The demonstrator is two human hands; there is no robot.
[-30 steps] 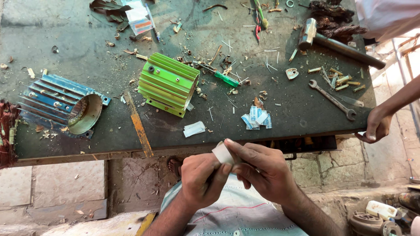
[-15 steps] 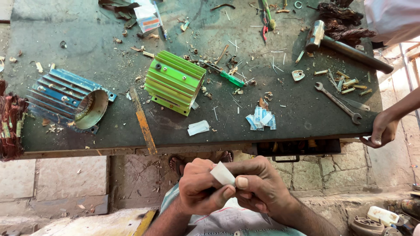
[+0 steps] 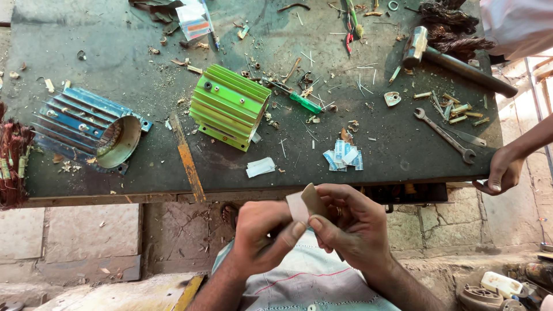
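My left hand (image 3: 262,233) and my right hand (image 3: 351,227) meet over my lap, just below the front edge of the dark workbench (image 3: 115,75). Between their fingertips they pinch a small folded strip of whitish-tan paper (image 3: 305,204), which stands up between the thumbs. On the bench straight ahead lies a green finned motor housing (image 3: 229,106) on its side. A small white paper piece (image 3: 260,167) and a pile of blue-and-white paper strips (image 3: 344,156) lie near the bench's front edge.
A blue finned motor housing (image 3: 86,129) lies at the left beside copper wire (image 3: 11,155). A green-handled screwdriver (image 3: 299,101), a wrench (image 3: 444,135), a hammer (image 3: 455,60) and a rusty strip (image 3: 187,156) lie about. Another person's hand (image 3: 501,173) grips the right edge.
The paper strip has been folded further between my fingertips, and both hands have shifted slightly right and up. The other person's hand stays on the bench edge.
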